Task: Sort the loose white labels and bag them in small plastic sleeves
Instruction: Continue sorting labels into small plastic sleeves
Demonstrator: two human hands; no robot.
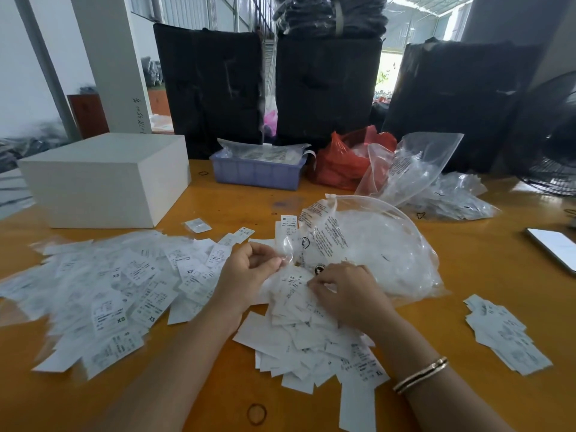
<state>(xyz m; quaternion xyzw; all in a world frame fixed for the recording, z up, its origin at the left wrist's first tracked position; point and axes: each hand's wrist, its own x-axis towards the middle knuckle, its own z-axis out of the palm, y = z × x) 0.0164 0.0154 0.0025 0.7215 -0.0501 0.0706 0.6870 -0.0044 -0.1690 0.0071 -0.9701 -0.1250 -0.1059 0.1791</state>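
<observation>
A heap of loose white labels [307, 335] lies on the orange table in front of me. My left hand [249, 271] pinches a small clear plastic sleeve [288, 244] that stands up above the heap. My right hand [346, 291] rests on the heap with its fingers curled onto the labels; whether it holds one is hidden. A wide spread of bagged labels [106, 291] marked XS and S covers the table to the left. A small stack of labels [505, 333] lies at the right.
A large clear zip bag [383, 244] sits just behind my hands. A white box [106, 179], a blue tray [257, 173], a red bag [343, 163] and more clear bags [436, 182] line the back. A phone [553, 247] lies at the right; a rubber band [257, 414] lies near the front edge.
</observation>
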